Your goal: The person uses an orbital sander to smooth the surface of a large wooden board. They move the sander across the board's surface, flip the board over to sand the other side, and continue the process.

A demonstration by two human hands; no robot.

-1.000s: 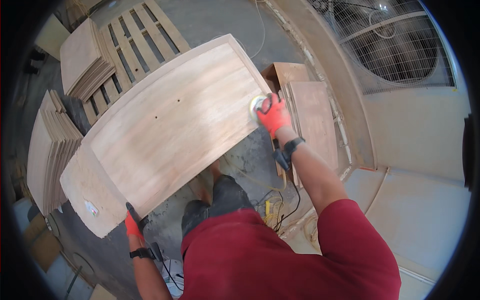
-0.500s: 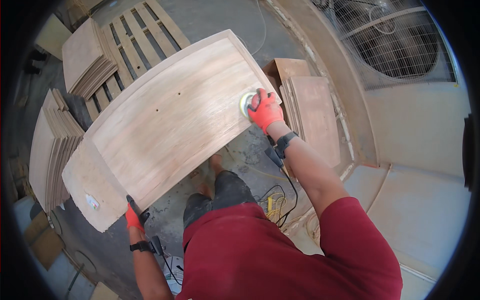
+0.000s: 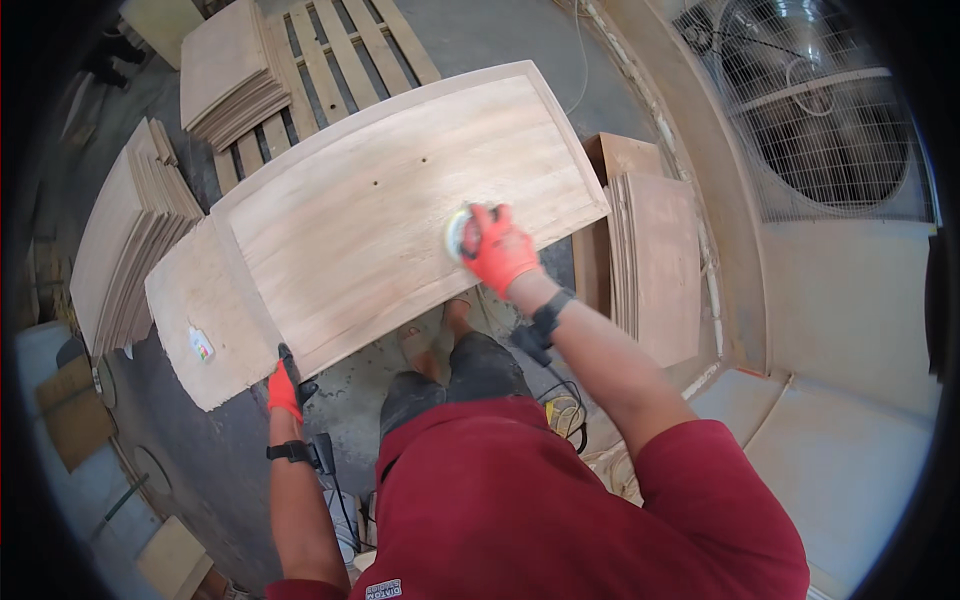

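At the far left, a stack of thin curved plywood sheets stands on the floor, pale and smooth, with layered edges showing. Behind it, another stack lies on a wooden pallet made of rough slats. The left hand, in an orange glove, grips the lower edge of the large curved wooden panel, its fingers closed on that edge. The panel is wide, gently bowed, with light grain, two small dark holes and a raised border; it sits in front of the person, tilted. The right hand, also gloved in orange, is closed around a small round sander pressed on the panel's surface near its right end. Further right, flat brown boards lean upright, and a big round fan with wire mesh is in the wall.
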